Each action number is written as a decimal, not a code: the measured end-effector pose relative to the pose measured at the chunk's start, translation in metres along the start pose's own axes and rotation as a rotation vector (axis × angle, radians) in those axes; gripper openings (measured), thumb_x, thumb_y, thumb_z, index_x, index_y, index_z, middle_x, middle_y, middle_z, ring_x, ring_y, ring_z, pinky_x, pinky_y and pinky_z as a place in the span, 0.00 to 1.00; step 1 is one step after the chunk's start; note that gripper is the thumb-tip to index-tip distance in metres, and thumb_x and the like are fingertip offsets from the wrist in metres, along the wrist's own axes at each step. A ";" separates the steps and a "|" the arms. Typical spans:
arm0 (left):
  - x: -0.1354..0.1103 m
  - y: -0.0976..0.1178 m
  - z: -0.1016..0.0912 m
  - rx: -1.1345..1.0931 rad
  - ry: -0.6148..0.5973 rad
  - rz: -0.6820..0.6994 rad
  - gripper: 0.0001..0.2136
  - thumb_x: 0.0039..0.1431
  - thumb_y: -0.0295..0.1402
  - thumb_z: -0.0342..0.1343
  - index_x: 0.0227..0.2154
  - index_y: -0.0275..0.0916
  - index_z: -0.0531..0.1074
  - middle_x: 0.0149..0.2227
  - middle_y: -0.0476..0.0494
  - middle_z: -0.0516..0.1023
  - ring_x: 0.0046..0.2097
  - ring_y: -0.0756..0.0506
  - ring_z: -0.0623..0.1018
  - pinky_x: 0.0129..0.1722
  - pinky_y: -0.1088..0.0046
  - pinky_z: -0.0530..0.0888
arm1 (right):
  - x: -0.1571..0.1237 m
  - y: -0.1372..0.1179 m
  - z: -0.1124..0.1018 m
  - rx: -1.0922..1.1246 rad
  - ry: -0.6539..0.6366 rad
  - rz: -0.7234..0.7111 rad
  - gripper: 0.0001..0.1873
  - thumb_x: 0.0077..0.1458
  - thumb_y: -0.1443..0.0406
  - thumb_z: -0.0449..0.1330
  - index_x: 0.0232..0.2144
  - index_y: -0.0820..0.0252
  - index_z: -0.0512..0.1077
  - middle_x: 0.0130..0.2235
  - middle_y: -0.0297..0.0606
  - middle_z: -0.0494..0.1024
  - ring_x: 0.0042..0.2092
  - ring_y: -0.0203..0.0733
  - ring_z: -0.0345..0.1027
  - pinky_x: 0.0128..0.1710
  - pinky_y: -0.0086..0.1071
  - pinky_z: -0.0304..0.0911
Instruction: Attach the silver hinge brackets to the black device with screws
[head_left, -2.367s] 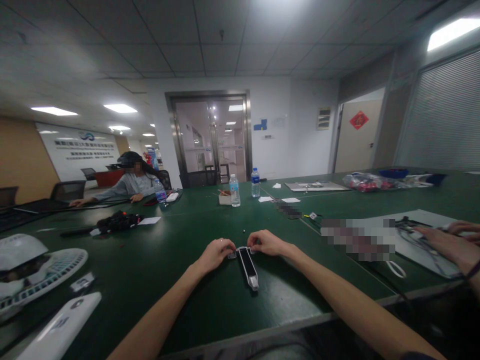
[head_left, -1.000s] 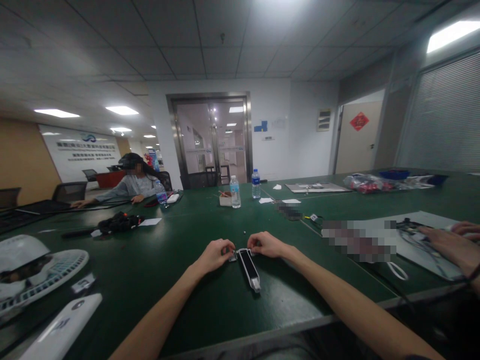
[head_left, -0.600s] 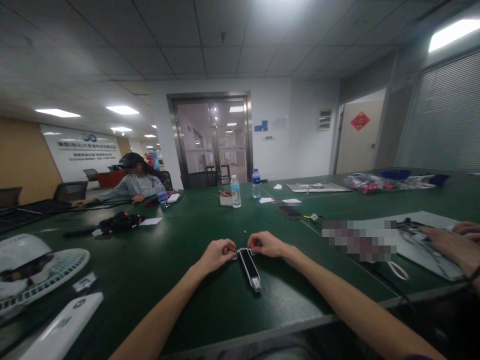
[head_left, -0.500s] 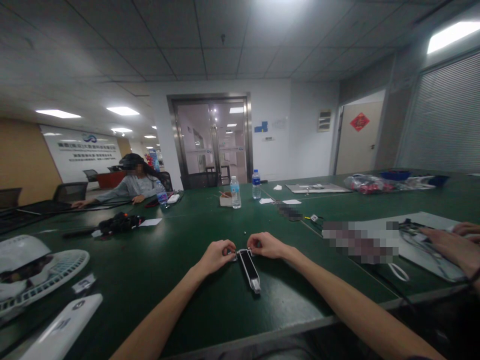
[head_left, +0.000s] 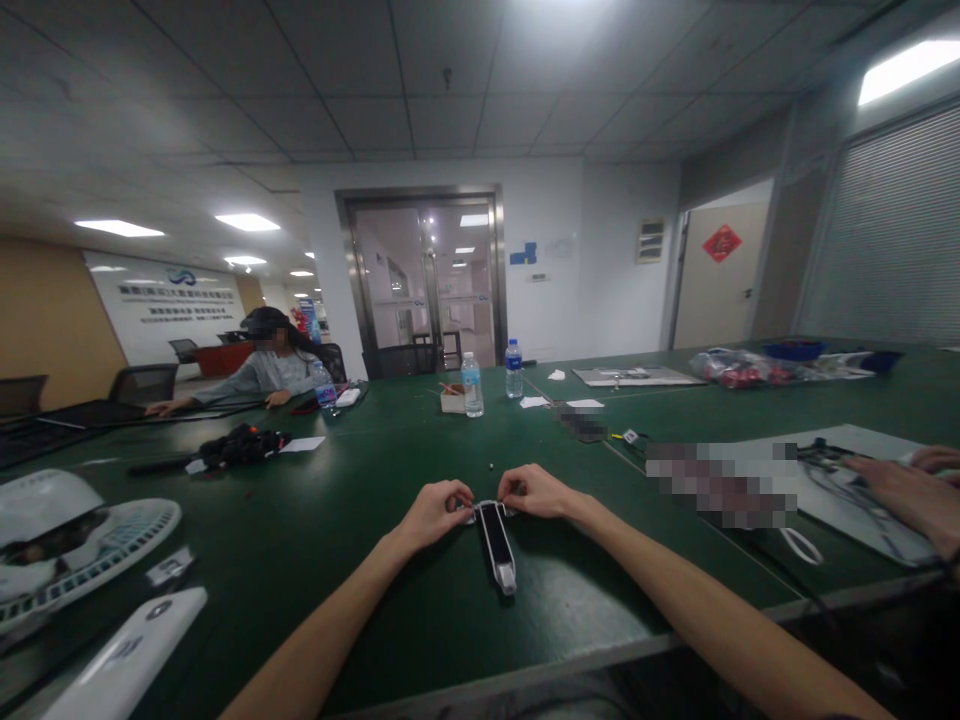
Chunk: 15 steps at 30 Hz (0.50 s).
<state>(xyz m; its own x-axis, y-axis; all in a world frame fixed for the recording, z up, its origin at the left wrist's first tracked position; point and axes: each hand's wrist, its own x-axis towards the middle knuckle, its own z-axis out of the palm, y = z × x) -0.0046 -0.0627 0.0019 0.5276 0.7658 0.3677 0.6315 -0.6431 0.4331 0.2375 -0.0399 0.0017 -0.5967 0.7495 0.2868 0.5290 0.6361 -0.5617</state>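
A long narrow device with a white frame and a black panel (head_left: 495, 538) lies on the green table in front of me, its pale, narrower end (head_left: 508, 580) toward me. My left hand (head_left: 439, 510) pinches with thumb and fingertips at the left corner of its far end, where a small whitish bit shows. At the opposite corner, my right hand (head_left: 540, 492) makes a similar pinch. The fingers hide most of what they grip at both corners. Just beyond the device sits a tiny pale round piece (head_left: 491, 466).
Farther back stand water bottles (head_left: 472, 385) and a small box (head_left: 452, 400). White fan parts (head_left: 112, 545) and a long white panel (head_left: 135, 655) lie left. A co-worker's hands (head_left: 900, 490) are over a white board at right. Another person (head_left: 274, 365) sits back left.
The near end of the device has swung slightly left and a little toward me. Both hands keep their pinches at the far end, almost in the same place.
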 end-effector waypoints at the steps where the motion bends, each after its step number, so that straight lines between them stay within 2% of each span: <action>1: 0.000 -0.001 0.001 -0.001 0.004 -0.002 0.07 0.52 0.31 0.60 0.36 0.37 0.73 0.33 0.50 0.77 0.30 0.51 0.71 0.31 0.77 0.67 | 0.000 0.001 0.001 0.001 0.000 -0.001 0.08 0.48 0.68 0.57 0.30 0.62 0.76 0.30 0.35 0.78 0.31 0.35 0.70 0.32 0.26 0.62; 7: 0.001 -0.002 0.003 -0.014 0.022 -0.016 0.06 0.52 0.29 0.60 0.34 0.37 0.73 0.32 0.49 0.77 0.32 0.50 0.73 0.33 0.77 0.68 | 0.003 0.009 0.005 0.030 0.012 -0.015 0.08 0.47 0.68 0.56 0.30 0.62 0.75 0.29 0.35 0.78 0.30 0.35 0.69 0.31 0.26 0.62; 15: 0.001 0.000 0.002 -0.013 0.029 -0.006 0.05 0.51 0.28 0.60 0.33 0.37 0.74 0.32 0.49 0.77 0.31 0.50 0.73 0.32 0.77 0.68 | 0.003 0.007 0.006 0.042 -0.002 -0.017 0.09 0.46 0.71 0.55 0.31 0.62 0.74 0.27 0.33 0.76 0.28 0.33 0.69 0.28 0.24 0.61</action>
<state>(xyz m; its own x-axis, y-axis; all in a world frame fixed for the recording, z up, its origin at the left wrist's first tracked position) -0.0028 -0.0618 0.0013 0.5072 0.7692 0.3887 0.6269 -0.6387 0.4461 0.2354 -0.0341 -0.0058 -0.6066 0.7382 0.2950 0.4929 0.6404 -0.5890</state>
